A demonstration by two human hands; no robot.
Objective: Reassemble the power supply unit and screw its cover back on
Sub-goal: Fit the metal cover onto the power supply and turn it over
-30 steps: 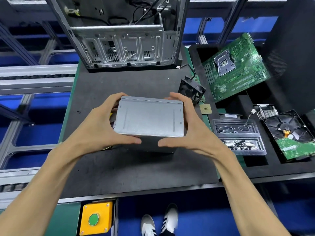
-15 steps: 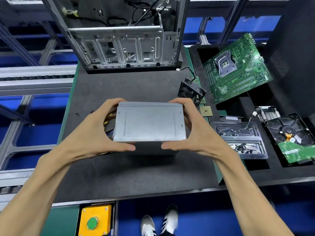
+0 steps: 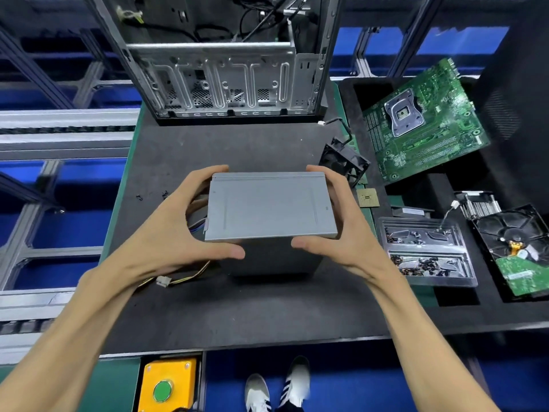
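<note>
While my left hand point(image 3: 178, 233) and right hand point(image 3: 341, 230) clasp the power supply unit point(image 3: 267, 209) from both ends, fingers curled over its cover point(image 3: 269, 203), it stands on the surface point(image 3: 237, 307), steadied so I can seat the lid before screwing.

Fan point(image 3: 344, 162) just beside right hand point(image 3: 341, 230)

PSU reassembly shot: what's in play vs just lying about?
In play: power supply unit, gripped by left hand and right hand; its cable connector; loose screws; screw tray.

Lying about: computer case, motherboard, fan, CPU chip, hard drive.
</note>
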